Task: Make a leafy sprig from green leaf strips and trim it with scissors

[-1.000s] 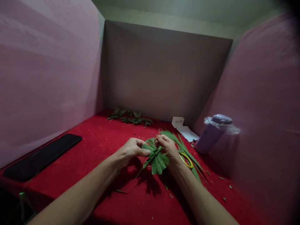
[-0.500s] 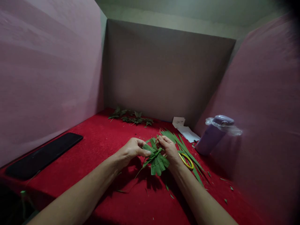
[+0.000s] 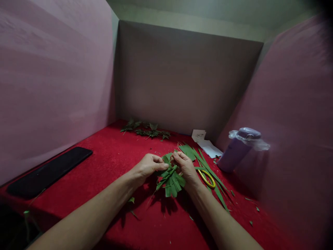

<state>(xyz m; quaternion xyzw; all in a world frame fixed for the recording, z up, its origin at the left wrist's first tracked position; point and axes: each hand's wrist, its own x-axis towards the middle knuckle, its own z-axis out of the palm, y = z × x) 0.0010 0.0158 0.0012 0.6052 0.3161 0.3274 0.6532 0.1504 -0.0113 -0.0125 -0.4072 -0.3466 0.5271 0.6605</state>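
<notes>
Our left hand (image 3: 147,166) and right hand (image 3: 185,166) both pinch a flat, fan-shaped leaf bundle (image 3: 170,178) just above fuzzy red cloth (image 3: 109,156); yellow scissors (image 3: 207,177) lie beside long leaf strips (image 3: 205,163).

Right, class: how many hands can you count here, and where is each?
2. The left hand pinches the leaf bundle from its left; the right hand holds its right side. None seems hidden.
</notes>
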